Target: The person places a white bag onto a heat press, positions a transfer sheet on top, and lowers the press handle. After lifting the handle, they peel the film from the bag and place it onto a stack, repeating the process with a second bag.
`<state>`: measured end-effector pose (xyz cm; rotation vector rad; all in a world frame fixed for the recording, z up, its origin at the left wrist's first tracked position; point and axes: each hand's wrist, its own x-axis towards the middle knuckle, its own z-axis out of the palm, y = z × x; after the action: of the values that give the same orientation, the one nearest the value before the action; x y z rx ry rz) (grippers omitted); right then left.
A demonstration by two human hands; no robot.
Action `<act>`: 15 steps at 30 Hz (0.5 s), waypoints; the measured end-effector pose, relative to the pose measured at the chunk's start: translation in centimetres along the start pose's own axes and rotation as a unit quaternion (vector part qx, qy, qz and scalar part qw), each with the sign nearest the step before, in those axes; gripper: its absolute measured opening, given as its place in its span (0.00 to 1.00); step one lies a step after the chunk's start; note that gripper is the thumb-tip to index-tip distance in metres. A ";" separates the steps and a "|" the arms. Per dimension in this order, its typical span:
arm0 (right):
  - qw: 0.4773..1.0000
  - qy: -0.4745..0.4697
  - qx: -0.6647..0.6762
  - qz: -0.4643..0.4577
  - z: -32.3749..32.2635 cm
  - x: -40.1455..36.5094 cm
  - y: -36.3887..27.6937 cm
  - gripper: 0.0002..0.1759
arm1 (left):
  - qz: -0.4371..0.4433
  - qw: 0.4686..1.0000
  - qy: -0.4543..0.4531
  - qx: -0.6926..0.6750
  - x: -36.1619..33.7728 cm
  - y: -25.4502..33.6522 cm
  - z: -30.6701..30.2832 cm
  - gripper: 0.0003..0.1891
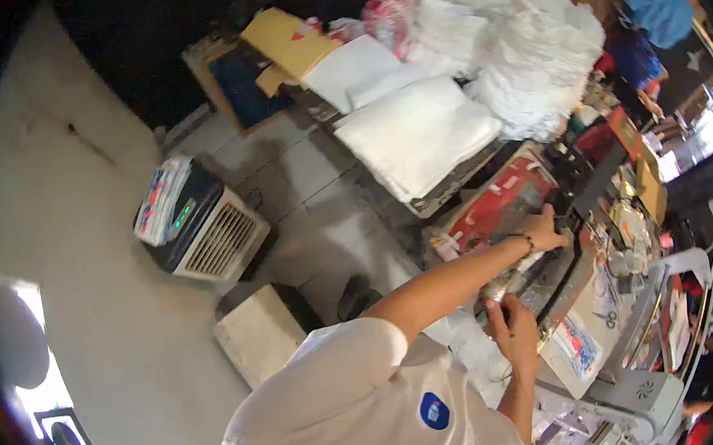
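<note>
My left hand [544, 230] reaches out over the far part of the bench, with its fingers bent around a dark part there that I cannot make out. Nearer my body, my right hand [515, 330] has its thumb and fingers closed at the end of a shiny whitish roll [511, 282]. That roll lies slanted between my two hands. Beyond it is a red panel [503, 205], worn and with pale patches. A long dark bar [567, 284] runs along the bench beside my hands.
A folded white stack [421, 136] and a large heap of white sheets [533, 54] cover the table ahead. Scissors [609, 317] and a printed bag [577, 347] lie to the right, near a grey machine [643, 397]. An air cooler [218, 235] stands on the floor at left.
</note>
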<state>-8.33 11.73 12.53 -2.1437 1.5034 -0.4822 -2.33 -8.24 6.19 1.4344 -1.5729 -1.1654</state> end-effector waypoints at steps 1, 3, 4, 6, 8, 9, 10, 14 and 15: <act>1.000 0.014 0.002 0.009 -0.1 0.1 -0.4 0.24 | 0.009 1.000 0.013 0.003 0.3 -0.6 0.4 0.44; 0.999 0.004 0.036 0.004 -0.6 0.0 -0.8 0.25 | -0.004 1.000 0.012 -0.019 0.0 -0.3 0.1 0.43; 0.999 -0.013 0.024 0.016 -0.3 0.0 -0.1 0.26 | -0.021 0.999 -0.018 -0.024 -0.3 0.1 -0.5 0.42; 0.999 0.005 0.031 0.011 -0.5 -0.3 -0.2 0.26 | 0.006 1.000 0.000 -0.003 -0.5 0.0 -0.6 0.41; 0.999 -0.011 0.037 0.012 -0.4 -0.2 0.0 0.27 | 0.026 1.000 -0.001 0.015 -0.6 0.2 -0.6 0.40; 0.999 0.003 0.040 0.015 -0.6 -0.2 0.0 0.27 | 0.034 0.999 0.010 0.006 -0.4 -0.2 -0.4 0.41; 0.999 0.001 0.029 0.016 -0.7 -0.2 -0.2 0.26 | 0.043 0.999 0.021 -0.002 -0.1 -0.5 -0.3 0.41; 1.000 0.005 -0.015 0.016 -0.4 -0.7 -0.3 0.26 | 0.007 1.000 -0.007 -0.002 0.1 0.0 -1.0 0.37; 0.998 0.003 -0.056 0.008 -0.4 -0.8 -0.5 0.25 | 0.017 1.000 -0.009 0.003 0.3 0.0 -1.0 0.37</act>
<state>-8.39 12.56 13.15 -2.2144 1.5832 -0.4084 -1.44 -8.70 6.54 1.3989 -1.6092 -1.1583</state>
